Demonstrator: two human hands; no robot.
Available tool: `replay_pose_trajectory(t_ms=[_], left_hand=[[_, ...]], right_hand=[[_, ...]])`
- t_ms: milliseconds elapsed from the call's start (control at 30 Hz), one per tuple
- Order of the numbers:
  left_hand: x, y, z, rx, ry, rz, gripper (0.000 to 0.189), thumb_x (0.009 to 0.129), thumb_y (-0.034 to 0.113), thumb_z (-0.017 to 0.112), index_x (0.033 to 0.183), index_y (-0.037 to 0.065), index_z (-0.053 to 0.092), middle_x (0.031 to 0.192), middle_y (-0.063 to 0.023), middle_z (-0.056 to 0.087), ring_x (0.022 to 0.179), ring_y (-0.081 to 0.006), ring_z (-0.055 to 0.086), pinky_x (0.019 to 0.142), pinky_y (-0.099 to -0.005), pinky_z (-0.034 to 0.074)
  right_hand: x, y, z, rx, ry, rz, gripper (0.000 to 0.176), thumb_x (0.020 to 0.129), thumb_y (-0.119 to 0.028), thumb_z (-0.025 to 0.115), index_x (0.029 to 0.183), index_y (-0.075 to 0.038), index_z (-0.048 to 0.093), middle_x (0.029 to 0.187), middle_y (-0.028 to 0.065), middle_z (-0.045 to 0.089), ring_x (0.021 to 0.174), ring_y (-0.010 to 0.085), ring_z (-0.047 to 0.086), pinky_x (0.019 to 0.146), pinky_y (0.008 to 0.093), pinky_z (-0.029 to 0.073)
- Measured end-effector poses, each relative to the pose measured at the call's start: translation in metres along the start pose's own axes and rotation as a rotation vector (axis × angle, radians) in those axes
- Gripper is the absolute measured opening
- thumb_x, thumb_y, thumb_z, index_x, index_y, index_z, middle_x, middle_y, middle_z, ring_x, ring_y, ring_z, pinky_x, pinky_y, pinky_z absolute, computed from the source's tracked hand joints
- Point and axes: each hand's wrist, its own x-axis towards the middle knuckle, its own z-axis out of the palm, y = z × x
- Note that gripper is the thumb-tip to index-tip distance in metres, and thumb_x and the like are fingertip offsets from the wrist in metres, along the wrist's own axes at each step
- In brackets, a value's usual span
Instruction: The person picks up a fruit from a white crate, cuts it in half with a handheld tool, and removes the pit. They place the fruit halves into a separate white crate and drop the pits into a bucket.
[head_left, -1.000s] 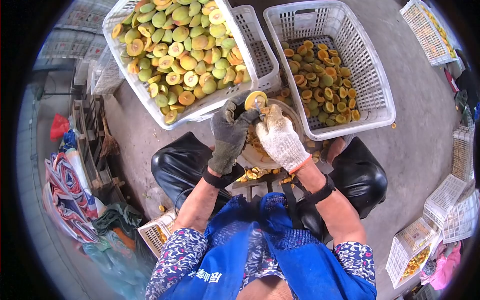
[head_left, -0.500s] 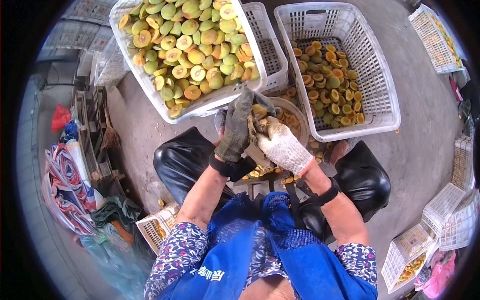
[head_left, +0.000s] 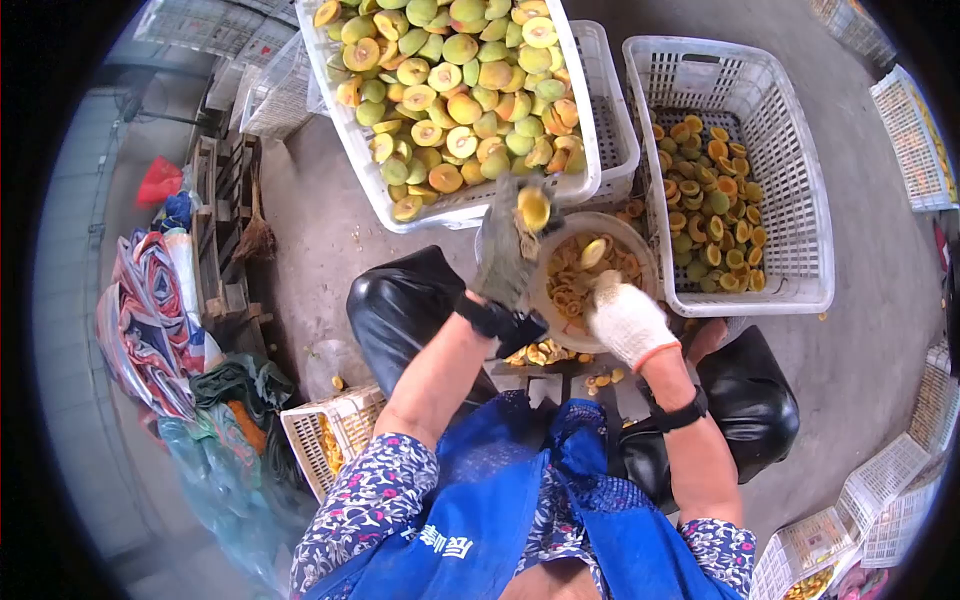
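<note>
My left hand (head_left: 508, 245), in a dark, stained glove, is closed around a hollowed yellow fruit half (head_left: 533, 208) at the lower edge of the full fruit crate (head_left: 362, 165). To its right, my right hand (head_left: 630, 322), in a white glove, is over the near right side of a round bucket (head_left: 648, 250). Its fingers are curled and blurred, and what they hold cannot be made out. Orange scraps (head_left: 568, 285) lie in the bucket, with a pale yellow piece (head_left: 593, 252) above or on them.
A white crate (head_left: 815, 225) of hollowed fruit halves (head_left: 715, 205) stands right of the bucket. Wooden pallets (head_left: 215, 230) and a broom (head_left: 256, 238) are at the left, near striped sacking (head_left: 155, 320). A smaller crate (head_left: 355, 420) is beside my left leg. More crates (head_left: 885, 490) stand at the lower right.
My hands were together over the bucket and are now apart, the right one lower and to the right. The hollow of the fruit half now shows. The whole view has shifted.
</note>
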Motion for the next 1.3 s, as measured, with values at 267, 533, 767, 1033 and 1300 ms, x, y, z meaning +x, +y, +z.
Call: replay_pose_trajectory(t_ms=[267, 533, 767, 1033, 1300], left_hand=[[0.023, 0.118, -0.005, 2.114, -0.285, 0.418, 0.046, 0.082, 0.038, 0.065, 0.116, 0.008, 0.057, 0.102, -0.0107, 0.063, 0.091, -0.025, 0.062, 0.078, -0.035, 0.05], [0.055, 0.165, -0.126, 2.248, -0.447, 0.111, 0.041, 0.075, 0.023, 0.071, 0.112, 0.01, 0.061, 0.105, -0.0104, 0.063, 0.09, -0.0234, 0.062, 0.077, -0.0336, 0.05], [0.033, 0.162, -0.083, 1.544, -0.318, 0.145, 0.031, 0.085, 0.015, 0.062, 0.113, 0.003, 0.058, 0.101, -0.0077, 0.063, 0.091, -0.0198, 0.061, 0.075, -0.0306, 0.051], [-0.027, 0.049, -0.009, 0.302, -0.406, -0.043, 0.034, 0.089, 0.02, 0.06, 0.118, 0.007, 0.049, 0.107, -0.0099, 0.057, 0.097, -0.0236, 0.058, 0.087, -0.0355, 0.048], [-0.037, 0.009, 0.004, 0.073, -0.353, -0.104, 0.043, 0.099, 0.035, 0.036, 0.121, -0.001, 0.047, 0.117, -0.0158, 0.057, 0.109, -0.0246, 0.056, 0.094, -0.0332, 0.046]], right_hand=[[0.008, 0.013, -0.007, 0.138, 0.0, 0.157, 0.024, 0.082, -0.017, 0.054, 0.094, 0.004, 0.056, 0.073, 0.0207, 0.063, 0.072, 0.0319, 0.065, 0.062, 0.0423, 0.052], [0.008, 0.009, -0.016, -0.181, 0.064, -0.23, 0.014, 0.077, -0.01, 0.054, 0.076, 0.0, 0.064, 0.078, 0.0176, 0.063, 0.069, 0.031, 0.063, 0.062, 0.0397, 0.053], [0.017, 0.001, -0.024, -0.065, 0.073, -0.31, 0.021, 0.08, -0.013, 0.052, 0.094, -0.001, 0.062, 0.091, 0.0188, 0.062, 0.086, 0.0337, 0.061, 0.073, 0.041, 0.051], [0.025, -0.047, -0.067, 0.802, 0.253, 0.158, 0.025, 0.081, -0.023, 0.058, 0.097, -0.003, 0.058, 0.086, 0.0215, 0.06, 0.086, 0.0352, 0.058, 0.074, 0.0423, 0.047], [0.01, -0.039, -0.009, 0.035, 0.38, -0.01, 0.028, 0.073, -0.011, 0.062, 0.099, -0.003, 0.061, 0.095, 0.0162, 0.06, 0.07, 0.0281, 0.061, 0.06, 0.0357, 0.05]])
